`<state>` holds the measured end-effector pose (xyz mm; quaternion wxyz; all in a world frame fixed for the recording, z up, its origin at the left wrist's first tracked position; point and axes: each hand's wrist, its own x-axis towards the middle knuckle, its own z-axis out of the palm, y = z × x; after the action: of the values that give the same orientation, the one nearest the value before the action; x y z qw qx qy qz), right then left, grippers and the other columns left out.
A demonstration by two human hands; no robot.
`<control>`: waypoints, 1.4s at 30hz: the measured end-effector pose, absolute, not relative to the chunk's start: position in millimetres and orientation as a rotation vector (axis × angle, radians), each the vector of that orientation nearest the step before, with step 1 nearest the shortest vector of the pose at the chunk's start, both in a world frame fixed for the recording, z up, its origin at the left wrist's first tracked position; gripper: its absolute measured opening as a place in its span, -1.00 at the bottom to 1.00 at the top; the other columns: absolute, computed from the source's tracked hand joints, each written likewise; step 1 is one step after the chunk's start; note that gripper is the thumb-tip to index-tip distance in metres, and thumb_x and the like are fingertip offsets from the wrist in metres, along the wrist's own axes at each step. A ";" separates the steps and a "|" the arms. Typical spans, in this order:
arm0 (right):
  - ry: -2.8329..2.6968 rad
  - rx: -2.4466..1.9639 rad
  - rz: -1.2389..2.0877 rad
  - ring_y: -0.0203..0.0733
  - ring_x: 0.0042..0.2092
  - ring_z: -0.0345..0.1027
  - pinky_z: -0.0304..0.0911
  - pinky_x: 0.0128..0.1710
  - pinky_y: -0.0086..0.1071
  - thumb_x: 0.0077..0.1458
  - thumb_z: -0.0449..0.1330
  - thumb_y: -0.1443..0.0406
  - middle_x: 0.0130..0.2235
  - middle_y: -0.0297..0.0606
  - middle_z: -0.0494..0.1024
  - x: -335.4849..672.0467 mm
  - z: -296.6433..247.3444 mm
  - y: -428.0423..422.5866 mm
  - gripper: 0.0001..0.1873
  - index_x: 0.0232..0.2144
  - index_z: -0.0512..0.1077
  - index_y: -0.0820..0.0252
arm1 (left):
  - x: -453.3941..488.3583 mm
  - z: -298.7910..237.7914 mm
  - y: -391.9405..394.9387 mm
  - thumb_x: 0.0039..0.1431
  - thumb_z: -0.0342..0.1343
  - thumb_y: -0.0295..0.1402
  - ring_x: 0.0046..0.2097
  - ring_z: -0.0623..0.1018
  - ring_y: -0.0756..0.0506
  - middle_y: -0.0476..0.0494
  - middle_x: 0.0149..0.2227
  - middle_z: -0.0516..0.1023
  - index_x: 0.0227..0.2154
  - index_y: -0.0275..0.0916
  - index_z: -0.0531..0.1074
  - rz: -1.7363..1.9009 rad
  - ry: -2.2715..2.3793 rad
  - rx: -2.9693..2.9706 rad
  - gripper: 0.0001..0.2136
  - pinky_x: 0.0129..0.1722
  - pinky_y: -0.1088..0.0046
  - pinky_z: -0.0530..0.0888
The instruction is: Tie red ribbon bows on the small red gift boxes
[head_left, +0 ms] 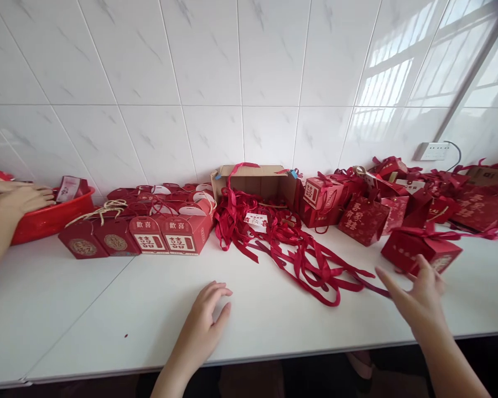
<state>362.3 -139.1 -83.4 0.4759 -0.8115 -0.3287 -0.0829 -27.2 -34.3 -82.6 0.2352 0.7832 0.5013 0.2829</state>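
Note:
My left hand (205,326) rests on the white table (108,309) near its front edge, fingers loosely apart, holding nothing. My right hand (417,298) hovers over the table at the right with fingers spread, beside the end of a tangle of red ribbons (299,249) and just in front of a red gift box (419,249). The ribbons spill out of an open cardboard box (253,179) lying against the tiled wall.
Rows of finished red gift boxes (149,229) stand left of centre. More red boxes (365,213) are heaped at the right. Another person's hand (20,199) reaches into a red basin (53,215) at the far left. A wall socket (434,150) sits at the right.

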 end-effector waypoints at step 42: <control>-2.079 -1.710 -0.079 -0.13 -0.26 0.47 0.35 -0.31 -0.33 0.12 0.01 0.39 -0.20 -0.24 0.58 267.1 30.7 -20.9 -0.70 -0.30 0.55 0.07 | -46.7 -2.4 4.6 0.13 0.12 -0.25 0.14 0.39 -0.21 -0.17 0.07 0.46 -0.01 -0.12 0.37 0.698 1.016 2.861 -0.66 0.11 0.14 0.37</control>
<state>267.1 -20.9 30.7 0.2224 -0.6190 -0.7527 -0.0287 -46.7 4.6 -2.4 0.0130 0.9183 0.3261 0.2241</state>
